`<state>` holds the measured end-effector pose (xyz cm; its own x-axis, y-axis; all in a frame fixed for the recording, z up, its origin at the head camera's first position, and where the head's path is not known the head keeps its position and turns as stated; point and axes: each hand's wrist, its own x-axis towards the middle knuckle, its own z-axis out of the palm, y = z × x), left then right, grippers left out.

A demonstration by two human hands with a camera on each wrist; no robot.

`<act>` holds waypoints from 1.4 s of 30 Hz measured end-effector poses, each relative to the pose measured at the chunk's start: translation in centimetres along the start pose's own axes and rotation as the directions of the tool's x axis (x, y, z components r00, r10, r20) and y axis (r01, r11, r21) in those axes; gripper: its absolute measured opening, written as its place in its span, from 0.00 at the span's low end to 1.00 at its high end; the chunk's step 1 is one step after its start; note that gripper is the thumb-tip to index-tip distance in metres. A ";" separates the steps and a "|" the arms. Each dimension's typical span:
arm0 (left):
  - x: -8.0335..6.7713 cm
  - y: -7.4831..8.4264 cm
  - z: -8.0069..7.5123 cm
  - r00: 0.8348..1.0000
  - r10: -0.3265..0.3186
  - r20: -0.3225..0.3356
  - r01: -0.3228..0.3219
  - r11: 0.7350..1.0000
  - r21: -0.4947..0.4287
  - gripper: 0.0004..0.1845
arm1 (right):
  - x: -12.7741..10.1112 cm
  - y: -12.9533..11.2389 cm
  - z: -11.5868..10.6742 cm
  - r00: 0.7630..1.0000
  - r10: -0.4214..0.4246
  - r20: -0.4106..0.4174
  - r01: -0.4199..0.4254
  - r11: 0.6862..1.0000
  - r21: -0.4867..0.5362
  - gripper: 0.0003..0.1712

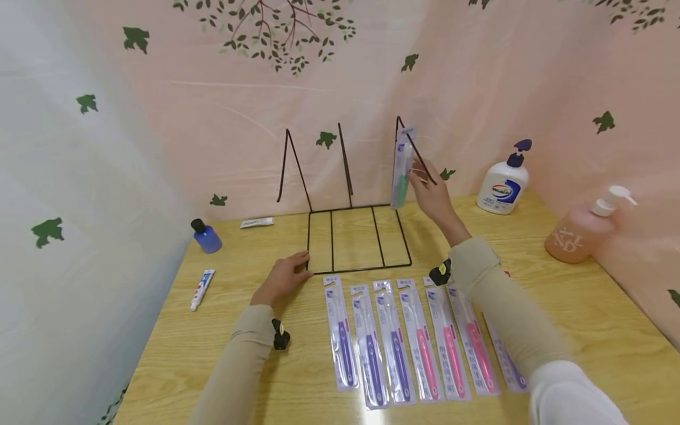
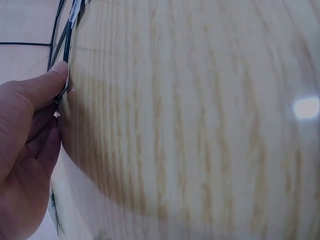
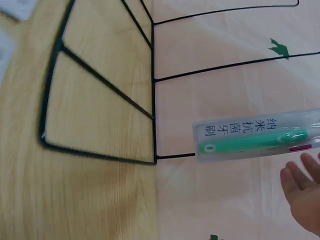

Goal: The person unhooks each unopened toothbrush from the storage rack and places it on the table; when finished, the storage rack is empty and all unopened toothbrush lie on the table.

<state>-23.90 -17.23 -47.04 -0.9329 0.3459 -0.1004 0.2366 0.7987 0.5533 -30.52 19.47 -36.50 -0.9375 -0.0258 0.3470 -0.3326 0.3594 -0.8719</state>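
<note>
While the left hand [image 1: 281, 277] rests on the table [image 1: 584, 319] with its fingers pressed to the front left corner of the wire rack [image 1: 356, 236], the right hand [image 1: 432, 198] pinches a packaged green toothbrush [image 1: 401, 171] upright at the rack's right prong, at about one o'clock from the rack's base. At six o'clock from the rack lies a row of packaged toothbrushes [image 1: 404, 342]. A soap bottle [image 1: 504, 183] stands at two o'clock.
</note>
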 end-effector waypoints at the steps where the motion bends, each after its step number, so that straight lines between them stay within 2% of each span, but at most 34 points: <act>1: 0.0 0.0 0.0 1.000 0.001 0.000 -0.001 1.000 0.000 0.30 | 0.2 -0.2 0.2 1.000 -0.004 -0.021 0.005 1.000 0.022 0.27; 6: 0.1 0.0 0.2 1.000 -0.001 -0.006 0.001 1.000 -0.001 0.29 | 0.0 -2.1 0.7 0.993 -0.038 -0.112 0.047 0.996 0.080 0.21; 9: 0.1 0.0 0.2 1.000 -0.003 -0.012 0.003 1.000 -0.001 0.29 | -0.4 -2.5 0.7 0.988 -0.031 -0.151 0.049 0.992 0.117 0.19; 15: 0.1 -0.2 -0.1 1.000 -0.002 -0.012 0.002 1.000 0.008 0.30 | -1.9 -2.7 0.0 0.984 -0.028 -0.175 0.056 0.986 0.155 0.16; 23: 0.1 -0.4 -0.1 1.000 0.006 -0.013 -0.006 1.000 0.018 0.30 | -5.0 -3.7 -1.4 0.986 -0.067 -0.155 0.080 0.994 0.078 0.16; 34: 0.1 -0.3 0.4 1.000 0.023 -0.019 -0.023 1.000 0.011 0.30 | -11.4 -5.6 -4.0 0.990 -0.114 -0.079 0.107 0.990 -0.090 0.14; 42: 0.0 -0.2 0.2 1.000 0.019 -0.012 -0.019 1.000 0.010 0.31 | -13.8 -4.1 -5.5 0.989 -0.123 -0.076 0.116 0.989 -0.088 0.16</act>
<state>-23.86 -17.28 -47.35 -0.9315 0.3549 -0.0797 0.2568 0.7970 0.5467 -15.70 23.46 -35.79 -0.8788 0.0015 0.4771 -0.4292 0.4342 -0.7920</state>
